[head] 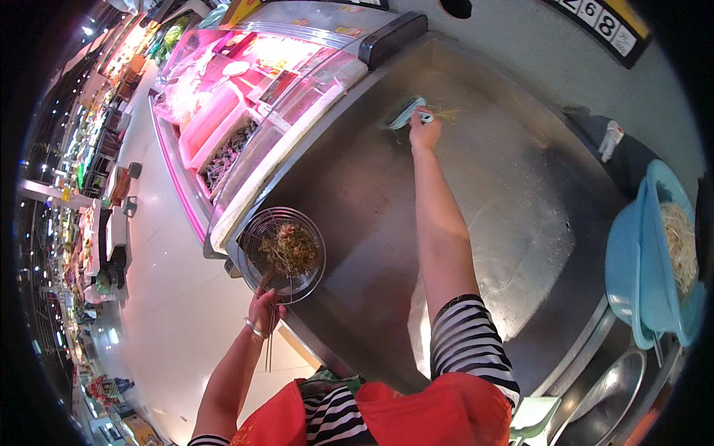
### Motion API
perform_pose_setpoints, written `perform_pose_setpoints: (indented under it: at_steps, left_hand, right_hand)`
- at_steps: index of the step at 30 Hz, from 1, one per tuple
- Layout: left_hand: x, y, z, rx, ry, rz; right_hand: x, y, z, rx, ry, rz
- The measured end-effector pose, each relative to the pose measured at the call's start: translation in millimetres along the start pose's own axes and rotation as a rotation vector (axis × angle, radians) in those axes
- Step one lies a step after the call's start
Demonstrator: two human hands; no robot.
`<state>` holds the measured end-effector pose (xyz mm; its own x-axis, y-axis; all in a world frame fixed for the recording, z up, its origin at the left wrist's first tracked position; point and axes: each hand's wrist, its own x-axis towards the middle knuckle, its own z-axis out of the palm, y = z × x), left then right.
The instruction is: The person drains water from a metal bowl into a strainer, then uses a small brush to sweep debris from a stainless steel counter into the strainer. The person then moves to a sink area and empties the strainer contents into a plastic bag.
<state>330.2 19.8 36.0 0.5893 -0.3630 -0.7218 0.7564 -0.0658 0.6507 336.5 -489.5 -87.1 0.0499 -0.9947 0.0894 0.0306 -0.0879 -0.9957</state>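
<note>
My left hand grips the handle of a round wire strainer over the near left edge of the stainless steel basin. In the strainer lies a clump of brownish-yellow shreds. Far out across the basin, my right hand is closed around the handle of a pale blue scrubbing brush. The brush's bristles are turned away and hidden. A scatter of yellow bits lies on the wet steel just right of the brush.
Left of the basin stands a pink-lit glass display case with trays inside. On the right are stacked light blue plastic basins holding pale noodle-like strands. A white bottle lies by the far right rim. At lower right is a pale green dustpan-like scoop.
</note>
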Motion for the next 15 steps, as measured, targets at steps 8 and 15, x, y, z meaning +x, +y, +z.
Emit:
perform_pose_setpoints:
  at_steps: [8,15]
  left_hand:
    - [-2.0,-1.2,-1.9,-0.017,-0.038,0.031]
    - [4.9,-2.2,-7.7,0.009,-0.014,0.007]
  right_hand:
    - [38.6,32.5,-44.0,-0.359,0.024,-0.038]
    - [42.6,30.8,-136.5,-0.327,0.12,0.01]
